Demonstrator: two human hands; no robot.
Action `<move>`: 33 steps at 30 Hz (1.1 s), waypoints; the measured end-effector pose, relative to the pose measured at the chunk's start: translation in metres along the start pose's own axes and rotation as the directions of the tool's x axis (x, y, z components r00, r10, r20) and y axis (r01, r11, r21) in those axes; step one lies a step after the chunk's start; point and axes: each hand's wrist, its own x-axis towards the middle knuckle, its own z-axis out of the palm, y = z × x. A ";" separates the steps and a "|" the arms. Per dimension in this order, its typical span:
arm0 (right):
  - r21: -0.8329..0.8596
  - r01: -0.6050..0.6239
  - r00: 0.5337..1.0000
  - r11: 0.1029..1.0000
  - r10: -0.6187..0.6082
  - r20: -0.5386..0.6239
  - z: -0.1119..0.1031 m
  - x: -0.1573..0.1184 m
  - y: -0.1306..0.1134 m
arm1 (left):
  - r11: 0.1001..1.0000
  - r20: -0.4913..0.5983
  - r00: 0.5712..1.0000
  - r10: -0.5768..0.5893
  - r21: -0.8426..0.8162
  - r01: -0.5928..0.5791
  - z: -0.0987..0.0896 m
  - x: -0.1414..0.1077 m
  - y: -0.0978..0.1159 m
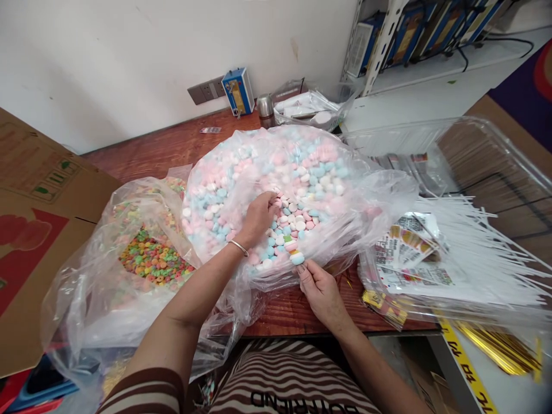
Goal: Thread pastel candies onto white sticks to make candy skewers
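A large clear plastic bag [371,195] lies open on the table, full of pink, blue and white round marshmallows [297,218]. My left hand [259,218] reaches into its opening, fingertips pinched on a pink marshmallow [278,202]. At the near edge of the bag, my right hand [321,290] pinches the lower end of a candy skewer [293,248]. Green, pink, yellow-orange and blue-white pieces are stacked along it; its stick is hidden by the candy and fingers.
Left of the marshmallows is a bag of colourful ring-shaped candies [157,259], beside a cardboard box [38,230]. White sticks [474,247] and printed packets [405,247] fill a clear tray at right. A blue box [238,92] and metal flask [265,106] stand by the wall.
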 end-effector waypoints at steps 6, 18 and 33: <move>-0.021 0.009 1.000 1.000 -0.008 0.011 -0.002 -0.001 0.000 | 0.994 0.022 0.998 0.052 0.097 -0.054 -0.002 0.004 0.005; 0.001 -0.009 1.000 1.000 0.009 0.020 -0.002 -0.004 0.001 | 0.742 0.394 0.875 -0.280 -0.490 0.458 -0.011 -0.006 0.014; 0.014 0.007 1.000 1.000 -0.007 0.022 0.001 -0.004 0.002 | 0.993 0.184 0.981 -0.056 0.109 0.036 0.000 -0.014 0.005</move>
